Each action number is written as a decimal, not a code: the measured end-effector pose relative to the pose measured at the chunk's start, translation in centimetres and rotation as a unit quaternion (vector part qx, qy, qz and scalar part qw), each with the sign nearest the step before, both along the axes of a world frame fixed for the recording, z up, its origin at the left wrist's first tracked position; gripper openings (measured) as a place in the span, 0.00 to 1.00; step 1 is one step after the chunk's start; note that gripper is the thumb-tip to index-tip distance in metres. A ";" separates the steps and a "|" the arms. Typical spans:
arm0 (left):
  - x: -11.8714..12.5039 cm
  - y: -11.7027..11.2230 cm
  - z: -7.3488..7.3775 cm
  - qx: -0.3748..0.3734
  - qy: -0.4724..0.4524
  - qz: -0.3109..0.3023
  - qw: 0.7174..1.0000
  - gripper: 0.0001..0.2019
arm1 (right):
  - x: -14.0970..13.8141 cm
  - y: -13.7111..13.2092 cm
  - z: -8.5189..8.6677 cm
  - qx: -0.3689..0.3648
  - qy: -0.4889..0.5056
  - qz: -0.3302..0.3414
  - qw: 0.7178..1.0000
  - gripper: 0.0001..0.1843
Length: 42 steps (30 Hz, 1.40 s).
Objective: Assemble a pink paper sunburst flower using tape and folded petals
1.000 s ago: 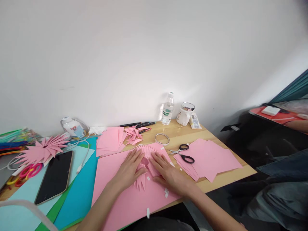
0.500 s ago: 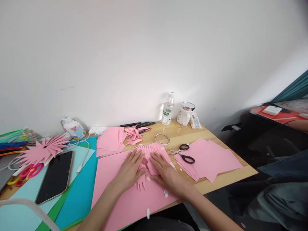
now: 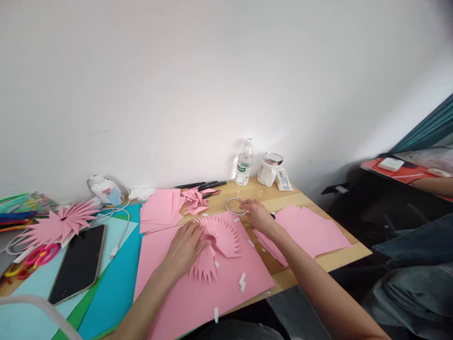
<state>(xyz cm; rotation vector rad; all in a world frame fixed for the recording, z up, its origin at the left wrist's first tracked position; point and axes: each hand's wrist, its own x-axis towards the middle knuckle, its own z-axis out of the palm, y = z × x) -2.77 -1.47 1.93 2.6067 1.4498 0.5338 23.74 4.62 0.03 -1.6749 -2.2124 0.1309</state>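
A pleated pink paper rosette (image 3: 226, 234), with a gap in its ring, lies on a large pink sheet (image 3: 184, 307). My left hand (image 3: 187, 243) lies flat over its left side, fingers stretched out. Farther back on the wooden table, my right hand (image 3: 255, 211) has its fingertips closed on the near right rim of a roll of tape (image 3: 231, 200). Under the right wrist the scissors are mostly hidden. Small white strips (image 3: 242, 278) are scattered on the pink sheet.
Pink sheets (image 3: 307, 229) lie at right; a water bottle (image 3: 244, 163) and a white mug (image 3: 268, 170) stand by the wall. Folded pink pieces (image 3: 194, 200) sit behind. To the left are a phone (image 3: 78, 264), another pleated rosette (image 3: 65, 222) and a white plastic bottle (image 3: 106, 190).
My right hand has left the rosette and reached back to the roll of tape, now covering the scissors. My left hand stays on the rosette, whose right side is now uncovered.
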 end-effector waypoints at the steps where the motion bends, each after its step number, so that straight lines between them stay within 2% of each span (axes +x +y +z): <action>1: 0.0 0.1 0.1 0.010 -0.014 0.001 1.000 0.15 | 0.1 0.5 -0.2 -0.005 -0.008 0.003 1.000 0.21; 5: 0.1 0.7 0.2 0.058 -0.079 -0.001 0.995 0.11 | -0.1 0.7 -0.4 -0.003 -0.020 -0.003 1.000 0.15; 8: 0.9 1.0 0.6 0.093 -0.144 -0.001 0.985 0.10 | -0.9 -0.7 0.5 0.027 -0.011 0.003 1.000 0.11; 9: 1.3 0.9 0.9 0.098 -0.173 0.003 0.980 0.10 | -1.3 -1.5 1.1 0.049 -0.001 0.014 0.999 0.10; 10: 1.8 0.8 1.3 0.098 -0.203 0.009 0.974 0.10 | -1.8 -2.4 1.7 0.105 0.027 0.043 0.993 0.10; 12: 2.8 0.2 2.3 0.083 -0.249 0.025 0.965 0.16 | -3.0 -4.3 3.0 0.212 0.095 0.103 0.967 0.09; 14: 3.7 -0.5 3.2 0.094 -0.293 0.029 0.951 0.19 | -4.3 -6.3 4.2 0.259 0.147 0.152 0.943 0.09; 16: 4.1 -1.1 4.0 0.116 -0.318 0.016 0.941 0.17 | -5.2 -7.8 5.1 0.283 0.177 0.156 0.930 0.08; 20: 4.0 -1.8 4.6 0.117 -0.334 0.008 0.935 0.14 | -5.8 -9.2 6.0 0.286 0.200 0.152 0.925 0.06; 26: 3.7 -1.9 4.5 0.120 -0.338 0.001 0.933 0.13 | -5.8 -9.6 6.7 0.295 0.182 0.148 0.926 0.05; 30: 2.9 -1.4 5.0 0.126 -0.291 -0.005 0.948 0.15 | -5.4 -9.2 7.3 0.259 0.178 0.150 0.937 0.05; 33: 1.9 -0.4 5.3 0.171 -0.202 -0.074 0.961 0.15 | -4.4 -7.8 7.6 0.185 0.195 0.189 0.944 0.05; 36: 1.4 0.3 5.0 0.152 -0.135 -0.136 0.970 0.14 | -3.7 -5.9 7.5 0.130 0.237 0.250 0.930 0.05; 38: 1.4 0.6 4.5 0.128 -0.148 -0.129 0.972 0.11 | -3.6 -4.9 7.1 0.119 0.286 0.262 0.914 0.07; 42: 1.7 0.6 3.7 0.102 -0.173 -0.070 0.977 0.08 | -4.5 -4.1 6.2 0.153 0.349 0.198 0.903 0.10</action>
